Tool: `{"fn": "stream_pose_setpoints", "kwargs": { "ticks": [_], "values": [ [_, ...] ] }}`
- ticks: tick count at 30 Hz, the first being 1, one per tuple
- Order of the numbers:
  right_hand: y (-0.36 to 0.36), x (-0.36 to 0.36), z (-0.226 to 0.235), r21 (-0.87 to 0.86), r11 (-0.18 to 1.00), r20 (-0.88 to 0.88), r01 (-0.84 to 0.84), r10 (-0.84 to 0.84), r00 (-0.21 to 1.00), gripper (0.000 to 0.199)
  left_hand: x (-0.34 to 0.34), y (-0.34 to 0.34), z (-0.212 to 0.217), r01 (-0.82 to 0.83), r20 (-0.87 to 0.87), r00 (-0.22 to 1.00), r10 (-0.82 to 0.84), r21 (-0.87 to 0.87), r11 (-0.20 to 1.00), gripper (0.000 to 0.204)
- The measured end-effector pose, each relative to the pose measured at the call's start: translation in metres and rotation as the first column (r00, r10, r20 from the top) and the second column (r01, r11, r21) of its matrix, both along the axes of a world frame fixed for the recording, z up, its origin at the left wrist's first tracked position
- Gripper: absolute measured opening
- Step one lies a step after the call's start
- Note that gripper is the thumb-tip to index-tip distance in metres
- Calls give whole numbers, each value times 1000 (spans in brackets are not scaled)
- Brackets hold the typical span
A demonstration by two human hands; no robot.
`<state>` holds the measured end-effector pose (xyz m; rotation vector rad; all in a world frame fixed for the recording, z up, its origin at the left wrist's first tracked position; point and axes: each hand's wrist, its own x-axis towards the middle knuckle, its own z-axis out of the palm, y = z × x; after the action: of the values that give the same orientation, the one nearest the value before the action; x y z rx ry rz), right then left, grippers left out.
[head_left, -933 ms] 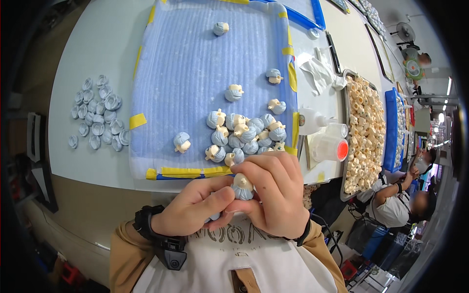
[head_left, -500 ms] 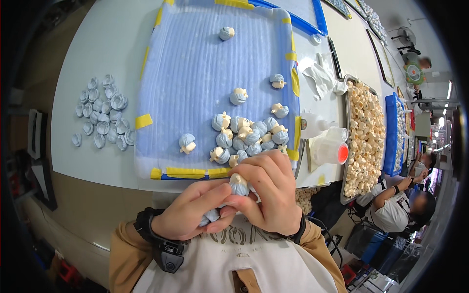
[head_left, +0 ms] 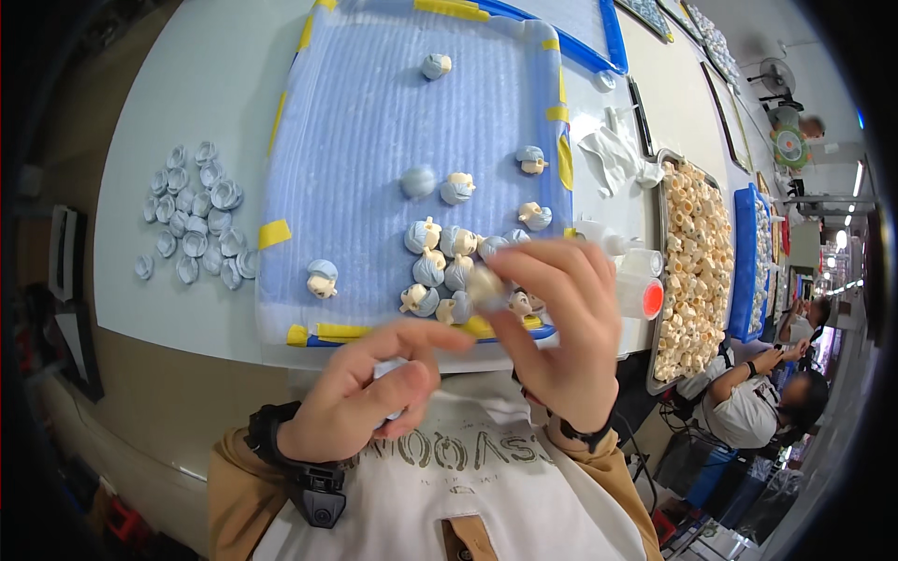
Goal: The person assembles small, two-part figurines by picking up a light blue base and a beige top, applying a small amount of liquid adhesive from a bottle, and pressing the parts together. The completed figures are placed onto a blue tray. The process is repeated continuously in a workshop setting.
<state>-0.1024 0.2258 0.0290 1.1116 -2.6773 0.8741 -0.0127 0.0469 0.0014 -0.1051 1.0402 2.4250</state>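
My left hand (head_left: 360, 397), index finger stretched out, has its other fingers curled round a light blue piece (head_left: 385, 374), mostly hidden. Over the near right part of the tray, my right hand (head_left: 561, 341) has thumb and fingertips around a small doll head (head_left: 486, 288), blurred by motion. Beneath and beside it, several cream doll heads with light blue hair (head_left: 428, 271) cluster on the tray (head_left: 374, 112), which is lined with a pale sheet. A blurred blue ball-shaped piece (head_left: 418, 182) is further back. Another head (head_left: 322, 279) lies near the tray's left side.
Light blue hollow cups (head_left: 196, 210) lie loose on the table left of the tray. To the right stand clear plastic cups (head_left: 641, 262), a crumpled white tissue (head_left: 608, 159) and a metal tray (head_left: 666, 360) of cream parts. A blue bin (head_left: 745, 252) and a seated person (head_left: 744, 407) are farther right.
My hands have moved apart, the right one rising rightward with the head. A blurred blue piece now shows mid-tray. The head at the tray's left has shifted further left.
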Motion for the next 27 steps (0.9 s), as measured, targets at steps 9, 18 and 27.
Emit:
{"fn": "stream_pose_setpoints", "kwargs": {
  "ticks": [9,18,27],
  "values": [
    [-6,18,-10,-685,709,263,-170,458,849,33,-10,4,13,-39,-292,956,-15,-179,983,34],
    [-4,19,-13,-651,700,227,-295,550,804,35,-7,4,6,19,-239,970,-36,-73,997,39],
    [-12,36,-24,-728,652,131,-212,435,891,31,-6,10,8,80,-293,951,-100,-80,994,30]
  ]
}}
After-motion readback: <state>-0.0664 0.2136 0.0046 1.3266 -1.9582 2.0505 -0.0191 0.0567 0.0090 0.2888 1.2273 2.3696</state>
